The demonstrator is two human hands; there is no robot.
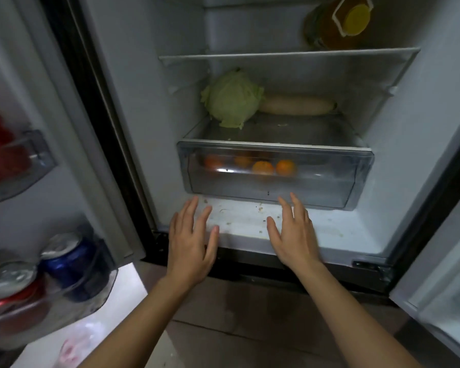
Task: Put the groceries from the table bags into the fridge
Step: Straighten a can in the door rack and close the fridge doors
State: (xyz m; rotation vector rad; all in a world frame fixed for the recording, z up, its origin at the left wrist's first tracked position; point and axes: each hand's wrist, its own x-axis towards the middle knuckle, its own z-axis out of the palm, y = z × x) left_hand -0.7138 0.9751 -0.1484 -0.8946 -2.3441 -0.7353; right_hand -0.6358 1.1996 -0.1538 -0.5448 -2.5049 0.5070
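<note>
A: Fridge (133, 123) open. Crisper drawer (275, 176) pushed in, or nearly so, under the shelf (276, 128). Four oranges (262, 167) visible through its clear front. Cabbage (233, 98) on the shelf above, pale long vegetable (295, 104) just behind and to the right of it. Bottle with a yellow cap (339, 22) lying on the top shelf.

B: Hands?

A: Left hand (191, 245) and right hand (294, 235) both empty, palms down, fingers (284, 208) spread wide, holding nothing. Right fingertips at the drawer's lower front edge; contact impossible to confirm. Left fingertips near the lower left corner, apparently just short of it.

B: Stage of work?

A: Judged as drawer closing done or almost done. Bags and desk out of view; amount left to load unknown.

B: Risks?

A: Uneven push, one side leading, likely to rack the drawer and jam it. Hard shove likely to roll the oranges against the front. Fingertips low at the drawer edge, open to pinching against the fridge floor (316, 229). Cabbage close to the shelf front, liable to roll off if jolted. Cans (69, 258) crowded in the door bin (96, 290); abrupt door swing could tip them. Crumbs on the floor panel, possible drag under the drawer.
</note>
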